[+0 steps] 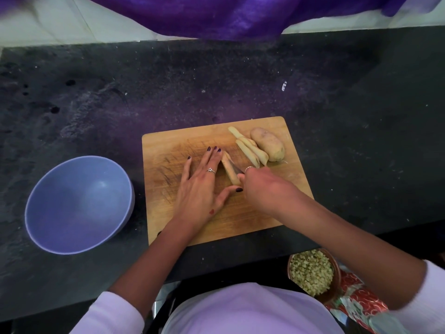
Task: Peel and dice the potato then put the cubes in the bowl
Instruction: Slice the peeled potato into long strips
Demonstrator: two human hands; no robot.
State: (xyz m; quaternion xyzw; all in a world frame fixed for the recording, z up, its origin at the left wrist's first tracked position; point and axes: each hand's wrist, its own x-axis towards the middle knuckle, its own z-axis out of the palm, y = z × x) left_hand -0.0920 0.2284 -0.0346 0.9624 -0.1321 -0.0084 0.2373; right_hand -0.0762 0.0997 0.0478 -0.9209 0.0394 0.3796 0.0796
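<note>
From the head camera, a wooden cutting board (168, 213) lies on the dark counter (240, 80). The left hand (202, 186) rests flat on it, fingers straight, thumb touching the near end of a potato strip (230, 171). The right hand (267, 191) is curled round a knife (234, 165), its blade against that strip. More potato slices (250, 150) lean against the remaining potato piece (268, 144) at the far right of the board. The lilac bowl (79, 203) sits left of the board
</note>
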